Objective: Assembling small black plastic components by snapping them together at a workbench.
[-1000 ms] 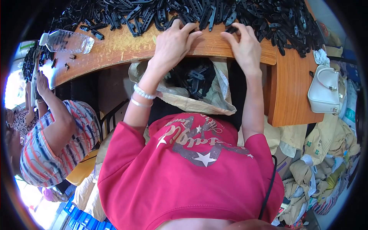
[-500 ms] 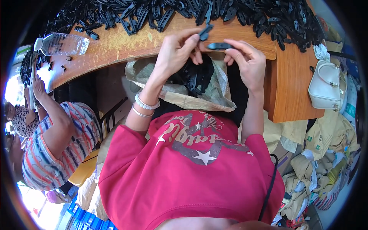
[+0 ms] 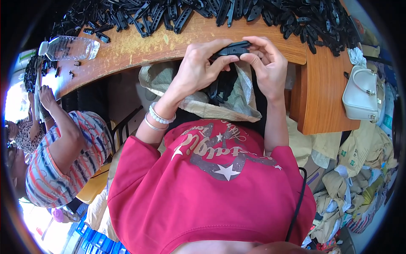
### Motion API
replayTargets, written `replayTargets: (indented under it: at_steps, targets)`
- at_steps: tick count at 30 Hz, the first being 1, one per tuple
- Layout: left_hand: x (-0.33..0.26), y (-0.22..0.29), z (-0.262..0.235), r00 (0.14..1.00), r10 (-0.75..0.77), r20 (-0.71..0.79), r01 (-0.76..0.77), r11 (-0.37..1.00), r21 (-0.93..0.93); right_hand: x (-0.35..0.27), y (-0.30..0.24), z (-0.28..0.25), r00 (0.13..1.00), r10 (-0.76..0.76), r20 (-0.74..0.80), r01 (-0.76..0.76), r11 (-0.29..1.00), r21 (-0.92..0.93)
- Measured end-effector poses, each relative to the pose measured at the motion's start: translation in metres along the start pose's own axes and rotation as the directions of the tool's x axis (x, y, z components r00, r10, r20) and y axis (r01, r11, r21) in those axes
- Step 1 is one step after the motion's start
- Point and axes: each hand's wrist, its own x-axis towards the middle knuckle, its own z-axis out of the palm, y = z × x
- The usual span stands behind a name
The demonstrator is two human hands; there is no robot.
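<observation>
Two small black plastic parts [image 3: 233, 49] are pressed against each other between my hands, just off the table's front edge. My left hand [image 3: 202, 67] pinches their left end between thumb and fingers. At the other end, my right hand [image 3: 266, 59] grips with thumb and bent fingers. Where one part stops and the other starts is hard to make out. Below my hands, a woven sack [image 3: 207, 111] hangs open on my lap with several black plastic pieces [image 3: 218, 91] inside.
Heaps of loose black plastic parts [image 3: 165, 15] cover the back of the wooden table [image 3: 139, 48]. A clear plastic bottle [image 3: 72, 48] lies on its side at the left. On the right side table [image 3: 325, 97] sits a white handbag [image 3: 359, 95]. A co-worker in a striped top [image 3: 69, 156] sits at the left.
My hands have come together. The black part from my left hand and the one from my right, apart before, now meet as one piece held by both.
</observation>
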Motion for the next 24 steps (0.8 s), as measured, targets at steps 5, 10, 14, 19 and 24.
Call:
replayTargets:
  at_steps: [5,10,14,19,24]
  targets:
    - [-0.008,0.006,0.001,0.988,-0.144,-0.054,0.132,0.973,-0.191,0.011,0.003,-0.006,0.993,0.064,0.095,-0.063,0.998,-0.017]
    - [-0.008,-0.018,-0.028,0.983,-0.168,-0.079,0.161,0.983,-0.088,0.064,0.036,-0.025,0.972,-0.140,-0.187,0.011,0.827,-0.562]
    - [0.006,-0.030,-0.045,0.984,-0.130,-0.122,0.120,0.989,-0.088,0.077,0.042,-0.020,0.971,-0.213,-0.109,0.058,0.654,-0.755]
    - [0.030,-0.048,-0.057,0.913,0.200,-0.356,0.092,0.748,0.657,0.060,0.041,-0.017,0.973,-0.028,-0.231,-0.076,0.900,-0.430]
    - [0.024,-0.052,-0.049,0.940,0.189,-0.284,0.107,0.626,0.773,0.038,0.022,-0.016,0.993,-0.038,-0.112,0.032,0.998,-0.056]
